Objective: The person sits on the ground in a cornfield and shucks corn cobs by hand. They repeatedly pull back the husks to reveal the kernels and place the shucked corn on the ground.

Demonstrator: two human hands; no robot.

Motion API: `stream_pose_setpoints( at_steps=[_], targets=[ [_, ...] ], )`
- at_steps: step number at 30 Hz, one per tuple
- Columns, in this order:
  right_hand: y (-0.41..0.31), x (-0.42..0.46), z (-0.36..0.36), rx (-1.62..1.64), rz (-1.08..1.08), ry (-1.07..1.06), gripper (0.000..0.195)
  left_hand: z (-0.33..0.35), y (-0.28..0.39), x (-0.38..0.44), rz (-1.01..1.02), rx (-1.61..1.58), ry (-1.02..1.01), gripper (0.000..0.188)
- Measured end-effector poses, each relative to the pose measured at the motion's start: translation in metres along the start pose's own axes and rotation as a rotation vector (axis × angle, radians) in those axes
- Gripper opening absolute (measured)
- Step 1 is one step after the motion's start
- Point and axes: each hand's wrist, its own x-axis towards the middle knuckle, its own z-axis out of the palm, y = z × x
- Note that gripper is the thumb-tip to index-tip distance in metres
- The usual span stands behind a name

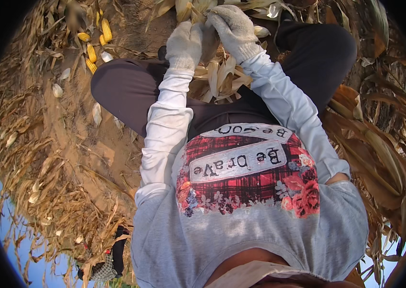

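Both my hands wear off-white knit gloves and meet at the top of the view, above my crossed legs. My left hand (pixel 185 46) is closed around dry corn husk (pixel 188 9), whose pale leaves spread beyond the fingers. Curled over the same husk from the other side is my right hand (pixel 233 30). Any ear inside is hidden by the gloves. A blurred brownish shape (pixel 210 45) shows between my wrists; I cannot tell what it is. Loose dry husks (pixel 222 77) lie in front of my lap.
Several husked yellow corn ears (pixel 106 30) lie on the soil beyond my left knee (pixel 116 84). Pale unhusked ears (pixel 57 90) are scattered to the left. Dry corn stalks (pixel 372 151) crowd my right side. Another person (pixel 107 264) is bent among stalks at lower left.
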Motion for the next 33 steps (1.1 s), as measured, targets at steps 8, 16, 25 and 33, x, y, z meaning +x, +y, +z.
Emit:
stream_pose_setpoints(
  at_steps=[8,16,25,33],
  targets=[
    [0.001,0.041,-0.031,0.771,0.487,0.518,0.019,0.014,-0.058,0.020,-0.498,0.451,-0.411,0.040],
    [0.025,0.052,-0.062,0.678,0.506,0.380,0.020,0.026,-0.053,0.029,-0.446,0.493,-0.256,0.052],
    [0.007,0.036,-0.036,0.558,0.559,-0.084,0.025,-0.003,0.045,0.027,0.436,-0.087,0.235,0.032],
    [-0.015,0.025,-0.027,0.483,0.401,-0.247,0.026,-0.010,0.043,0.021,0.342,-0.106,0.166,0.022]
  ],
)
